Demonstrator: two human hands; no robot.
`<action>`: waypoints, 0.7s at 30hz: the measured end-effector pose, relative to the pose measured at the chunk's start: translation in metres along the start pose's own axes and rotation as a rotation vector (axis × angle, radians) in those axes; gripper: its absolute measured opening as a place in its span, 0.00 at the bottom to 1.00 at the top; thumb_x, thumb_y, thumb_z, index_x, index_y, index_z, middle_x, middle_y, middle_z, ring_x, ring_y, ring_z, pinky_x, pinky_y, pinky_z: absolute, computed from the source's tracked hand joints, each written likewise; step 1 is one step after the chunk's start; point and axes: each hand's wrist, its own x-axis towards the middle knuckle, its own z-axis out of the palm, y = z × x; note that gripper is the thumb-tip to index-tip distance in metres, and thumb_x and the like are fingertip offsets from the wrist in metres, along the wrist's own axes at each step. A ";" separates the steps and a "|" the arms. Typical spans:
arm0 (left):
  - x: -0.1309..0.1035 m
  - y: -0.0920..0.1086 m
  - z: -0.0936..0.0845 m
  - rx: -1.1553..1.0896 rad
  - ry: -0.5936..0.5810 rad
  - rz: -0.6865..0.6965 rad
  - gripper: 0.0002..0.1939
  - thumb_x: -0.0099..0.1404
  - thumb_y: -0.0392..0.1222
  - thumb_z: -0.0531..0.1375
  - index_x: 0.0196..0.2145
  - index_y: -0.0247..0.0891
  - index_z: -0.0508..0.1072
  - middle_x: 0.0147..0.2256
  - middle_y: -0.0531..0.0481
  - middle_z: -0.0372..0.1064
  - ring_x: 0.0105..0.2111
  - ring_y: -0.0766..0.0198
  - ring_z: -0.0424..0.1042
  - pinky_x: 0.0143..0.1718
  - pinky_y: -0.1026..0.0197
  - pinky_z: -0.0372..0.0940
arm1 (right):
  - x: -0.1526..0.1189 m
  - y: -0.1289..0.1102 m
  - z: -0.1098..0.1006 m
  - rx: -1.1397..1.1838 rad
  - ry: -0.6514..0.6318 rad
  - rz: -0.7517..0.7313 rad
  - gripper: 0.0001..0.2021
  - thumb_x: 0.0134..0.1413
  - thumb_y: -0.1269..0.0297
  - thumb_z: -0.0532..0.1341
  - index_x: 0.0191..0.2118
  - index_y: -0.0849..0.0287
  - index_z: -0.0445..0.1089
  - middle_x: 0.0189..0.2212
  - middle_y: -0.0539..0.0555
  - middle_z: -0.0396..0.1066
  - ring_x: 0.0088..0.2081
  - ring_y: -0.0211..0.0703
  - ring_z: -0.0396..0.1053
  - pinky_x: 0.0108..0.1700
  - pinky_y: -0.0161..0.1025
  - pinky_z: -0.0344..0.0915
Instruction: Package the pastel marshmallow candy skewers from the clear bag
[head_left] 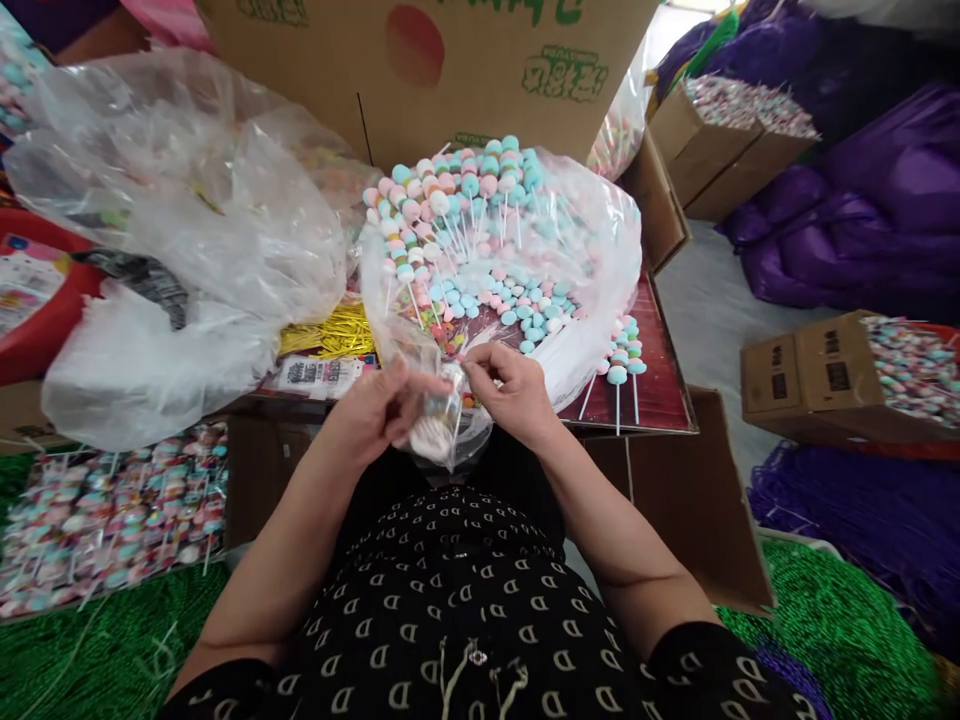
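A person in a black patterned top is sitting or standing at a dark red worktop (664, 385), seen from head height. Both hands are working over a small clear packet (451, 412), which is hanging in front of the body, near the worktop's close edge, with something whitish showing inside. The right hand (514, 388) is pinching the packet's top between thumb and forefinger. The left hand (375, 412) is curling beside the packet with its forefinger reaching across; blur is hiding whether it is gripping. Just beyond, a large clear plastic bag (574, 372) is lying open, holding pastel candy sticks (435, 200) and loose pink, blue and white candies (534, 320). A few more candy sticks are resting at its right. Gold ties (341, 332) and printed cards (319, 375) are lying to the left, and a big cardboard box (480, 85) is standing behind.
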 end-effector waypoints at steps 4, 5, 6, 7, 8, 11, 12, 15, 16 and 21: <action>0.004 -0.018 0.007 0.140 -0.071 -0.092 0.38 0.63 0.77 0.56 0.24 0.36 0.75 0.10 0.57 0.53 0.11 0.72 0.51 0.16 0.65 0.48 | 0.000 -0.004 -0.001 -0.062 0.069 -0.066 0.06 0.62 0.68 0.57 0.35 0.56 0.71 0.29 0.50 0.75 0.29 0.37 0.67 0.35 0.35 0.65; 0.007 -0.020 0.009 0.113 -0.035 -0.084 0.37 0.64 0.77 0.56 0.24 0.37 0.73 0.10 0.57 0.53 0.11 0.72 0.51 0.16 0.65 0.48 | -0.002 -0.006 0.001 -0.054 0.056 -0.063 0.06 0.61 0.68 0.57 0.35 0.55 0.71 0.28 0.50 0.75 0.28 0.37 0.67 0.35 0.35 0.64; 0.009 -0.020 0.011 0.067 0.003 -0.065 0.36 0.64 0.77 0.56 0.25 0.37 0.72 0.10 0.58 0.53 0.11 0.73 0.50 0.16 0.65 0.48 | -0.004 -0.007 0.002 -0.036 0.035 -0.045 0.06 0.61 0.68 0.57 0.35 0.55 0.71 0.28 0.49 0.74 0.28 0.36 0.66 0.34 0.35 0.64; 0.011 -0.019 0.012 0.015 0.037 -0.038 0.34 0.64 0.75 0.58 0.25 0.38 0.71 0.10 0.59 0.53 0.11 0.73 0.50 0.16 0.65 0.47 | -0.007 -0.007 0.004 -0.009 0.009 -0.017 0.05 0.60 0.68 0.58 0.34 0.55 0.71 0.26 0.48 0.72 0.27 0.36 0.65 0.33 0.35 0.63; 0.012 -0.017 0.013 -0.028 0.063 -0.012 0.30 0.64 0.71 0.60 0.26 0.38 0.71 0.10 0.60 0.52 0.11 0.73 0.50 0.16 0.66 0.47 | -0.010 -0.007 0.005 0.026 -0.020 0.018 0.05 0.60 0.67 0.58 0.34 0.55 0.71 0.25 0.47 0.71 0.26 0.36 0.64 0.32 0.35 0.62; 0.009 -0.010 0.013 -0.077 0.086 0.038 0.17 0.63 0.56 0.66 0.32 0.38 0.74 0.10 0.63 0.50 0.11 0.73 0.49 0.16 0.66 0.48 | -0.015 -0.002 0.006 0.178 -0.106 0.147 0.04 0.60 0.65 0.60 0.34 0.56 0.71 0.23 0.45 0.67 0.25 0.35 0.61 0.30 0.35 0.58; 0.007 -0.009 0.012 -0.070 0.082 0.052 0.13 0.62 0.51 0.67 0.34 0.38 0.76 0.11 0.63 0.50 0.11 0.73 0.49 0.16 0.67 0.48 | -0.015 0.000 0.006 0.247 -0.132 0.200 0.05 0.60 0.63 0.60 0.34 0.56 0.72 0.23 0.45 0.67 0.25 0.35 0.60 0.30 0.35 0.58; -0.003 -0.012 0.011 0.096 0.034 0.115 0.10 0.60 0.43 0.66 0.39 0.38 0.81 0.14 0.60 0.59 0.13 0.72 0.54 0.18 0.67 0.52 | -0.015 0.006 0.004 0.476 -0.145 0.331 0.08 0.61 0.57 0.64 0.35 0.55 0.73 0.25 0.46 0.68 0.28 0.36 0.63 0.32 0.36 0.62; -0.006 -0.014 0.011 0.208 0.002 0.150 0.10 0.61 0.41 0.64 0.40 0.38 0.82 0.16 0.59 0.63 0.15 0.72 0.56 0.19 0.67 0.54 | -0.015 0.008 0.003 0.543 -0.127 0.342 0.09 0.59 0.55 0.66 0.34 0.55 0.74 0.28 0.47 0.70 0.31 0.37 0.67 0.36 0.37 0.65; -0.011 -0.029 0.019 0.784 -0.119 0.437 0.17 0.64 0.31 0.57 0.42 0.41 0.85 0.27 0.53 0.77 0.24 0.69 0.69 0.29 0.66 0.65 | -0.022 0.008 0.002 0.878 -0.119 0.429 0.16 0.54 0.48 0.72 0.33 0.54 0.72 0.44 0.53 0.78 0.46 0.43 0.75 0.52 0.44 0.72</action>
